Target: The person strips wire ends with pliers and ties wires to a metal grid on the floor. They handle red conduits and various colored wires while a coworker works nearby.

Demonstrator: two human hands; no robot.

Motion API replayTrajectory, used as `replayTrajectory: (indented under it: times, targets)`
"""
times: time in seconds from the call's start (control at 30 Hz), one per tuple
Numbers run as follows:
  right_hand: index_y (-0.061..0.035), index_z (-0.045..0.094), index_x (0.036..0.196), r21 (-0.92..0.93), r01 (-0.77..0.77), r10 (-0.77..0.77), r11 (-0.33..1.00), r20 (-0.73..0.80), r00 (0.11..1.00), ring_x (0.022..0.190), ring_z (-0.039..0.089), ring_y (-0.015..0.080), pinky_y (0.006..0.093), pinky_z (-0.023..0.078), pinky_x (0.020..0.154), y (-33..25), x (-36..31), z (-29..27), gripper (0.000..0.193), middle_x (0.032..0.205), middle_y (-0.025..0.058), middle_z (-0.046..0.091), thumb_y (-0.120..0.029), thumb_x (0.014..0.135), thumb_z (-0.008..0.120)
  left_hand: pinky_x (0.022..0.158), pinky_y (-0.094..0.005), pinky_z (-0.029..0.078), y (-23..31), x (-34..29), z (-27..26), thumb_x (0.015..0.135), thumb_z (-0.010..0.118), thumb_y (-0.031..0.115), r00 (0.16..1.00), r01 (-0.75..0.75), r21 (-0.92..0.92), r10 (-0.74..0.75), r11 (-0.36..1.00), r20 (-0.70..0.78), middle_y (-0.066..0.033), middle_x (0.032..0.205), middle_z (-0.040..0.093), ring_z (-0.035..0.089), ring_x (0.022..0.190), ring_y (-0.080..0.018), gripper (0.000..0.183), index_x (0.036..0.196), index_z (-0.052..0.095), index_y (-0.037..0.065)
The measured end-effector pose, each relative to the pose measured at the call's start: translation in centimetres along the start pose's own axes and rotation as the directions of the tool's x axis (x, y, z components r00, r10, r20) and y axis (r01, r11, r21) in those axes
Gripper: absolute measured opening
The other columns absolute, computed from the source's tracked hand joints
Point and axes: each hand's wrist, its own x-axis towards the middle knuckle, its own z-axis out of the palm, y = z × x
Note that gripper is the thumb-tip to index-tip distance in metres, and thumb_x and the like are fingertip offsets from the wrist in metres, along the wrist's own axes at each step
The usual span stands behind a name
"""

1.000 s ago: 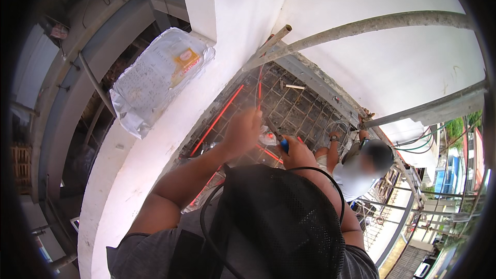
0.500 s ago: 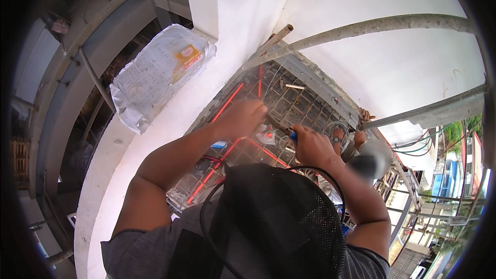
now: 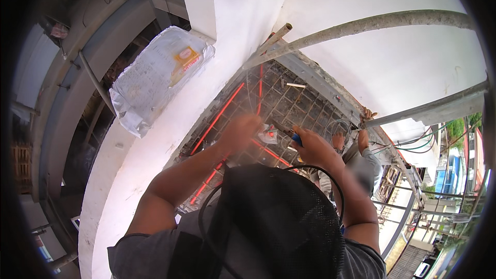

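My right hand (image 3: 316, 149) is closed round a blue-handled tool (image 3: 296, 139) that looks like pliers. Its dark metal end points up and left over a grid of steel bars (image 3: 289, 95). To its left is my left hand (image 3: 241, 130), smeared by motion, so its fingers cannot be made out. A thin wire seems to run down toward that hand from above, but I cannot tell whether it is held. Beyond and between my hands, a small clear plastic bag (image 3: 267, 134) with something red in it lies on the grid. Orange-red conduits (image 3: 217, 119) cross the grid.
A white sack (image 3: 155, 75) lies on the white ledge (image 3: 139, 163) at left. Metal poles (image 3: 361, 31) cross at upper right. A co-worker (image 3: 364, 168) is close at right, one hand (image 3: 369, 113) by a beam. Cables (image 3: 413, 147) hang there.
My left hand has moved left and down, away from the tool. The tool in my right hand has shifted slightly. The co-worker at right has moved a little.
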Motion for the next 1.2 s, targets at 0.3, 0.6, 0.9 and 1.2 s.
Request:
replayTrajectory:
  times: [0.3,0.6,0.9,1.2]
  targets:
    - [-0.0036,0.071,0.122,0.854,-0.317,-0.087,0.412,0.383,0.920,0.098,0.066,0.0131,0.0326,0.054,0.088,-1.1,-0.2,5.0,0.029,0.103,0.0019,0.070,-0.029,0.108,0.068,0.082,-0.0462,0.055,1.3,-0.2,3.1,0.112,0.055,0.020,0.879,-0.244,0.215,0.309,0.946,-0.364,-0.0193,0.102,0.074,0.072,0.093,-0.0380,0.027,0.115,0.073,0.001]
    - [-0.0013,0.061,0.145,0.739,-0.298,-0.074,0.604,0.424,0.903,0.125,0.068,0.0212,0.0405,0.064,0.098,0.6,1.0,4.7,0.042,0.134,0.0108,0.070,-0.027,0.112,0.064,0.083,-0.0422,0.059,2.9,1.0,3.4,0.111,0.058,0.009,0.837,-0.286,0.381,0.423,0.879,-0.346,-0.0200,0.101,0.078,0.077,0.094,-0.0368,0.021,0.109,0.075,-0.002]
    - [-0.0012,0.062,0.146,0.747,-0.319,-0.101,0.583,0.456,0.884,0.124,0.068,0.0222,0.0441,0.065,0.097,0.5,1.9,4.4,0.044,0.136,0.0120,0.070,-0.028,0.112,0.065,0.078,-0.0440,0.059,1.7,2.0,4.1,0.111,0.058,0.012,0.809,-0.259,0.429,0.437,0.865,-0.393,-0.0196,0.098,0.076,0.076,0.090,-0.0387,0.021,0.108,0.075,-0.001]
    - [0.0000,0.056,0.151,0.782,-0.449,-0.109,0.433,0.539,0.835,0.128,0.069,0.0270,0.0500,0.065,0.099,-0.2,3.4,3.3,0.047,0.144,0.0136,0.069,-0.026,0.112,0.064,0.078,-0.0444,0.059,0.9,2.4,3.5,0.111,0.058,0.012,0.765,-0.253,0.439,0.456,0.862,-0.455,-0.0198,0.099,0.076,0.076,0.091,-0.0396,0.021,0.109,0.075,0.000]
